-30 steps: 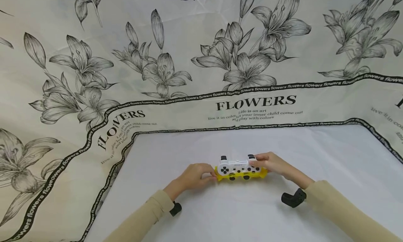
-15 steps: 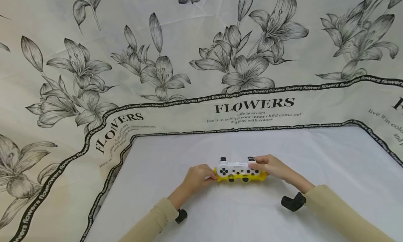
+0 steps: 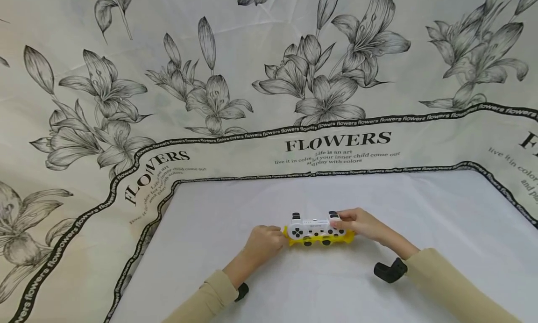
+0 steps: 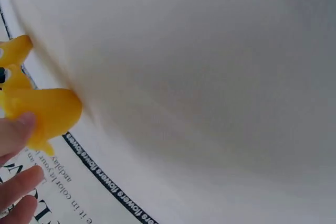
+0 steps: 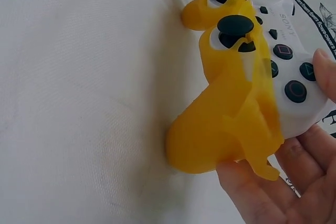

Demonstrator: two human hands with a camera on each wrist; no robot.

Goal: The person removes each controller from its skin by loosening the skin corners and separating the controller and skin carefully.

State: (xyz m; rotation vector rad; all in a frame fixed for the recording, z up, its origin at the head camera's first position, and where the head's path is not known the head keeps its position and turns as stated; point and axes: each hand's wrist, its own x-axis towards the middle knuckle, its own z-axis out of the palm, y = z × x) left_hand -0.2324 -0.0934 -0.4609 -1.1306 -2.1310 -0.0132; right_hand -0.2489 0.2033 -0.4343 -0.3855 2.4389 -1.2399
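Note:
A white game controller with black buttons stands above the white table, a yellow silicone cover over its near side and handles. In the right wrist view, the cover is stretched over the handles and round both thumbsticks, while the controller's button face is bare. My right hand grips the controller's right end, thumb on the face near the buttons and fingers behind. My left hand pinches the cover at the left end; in the left wrist view a fingertip lies on the yellow handle.
A white cloth covers the table. A hanging cloth printed with flowers and lettering rises behind and at the sides. Black wrist devices sit below both forearms.
The left hand has shifted its hold at the cover's left end, its fingers now lying closer together. The right hand keeps its grip. Controller and cover sit slightly lower and further left in view.

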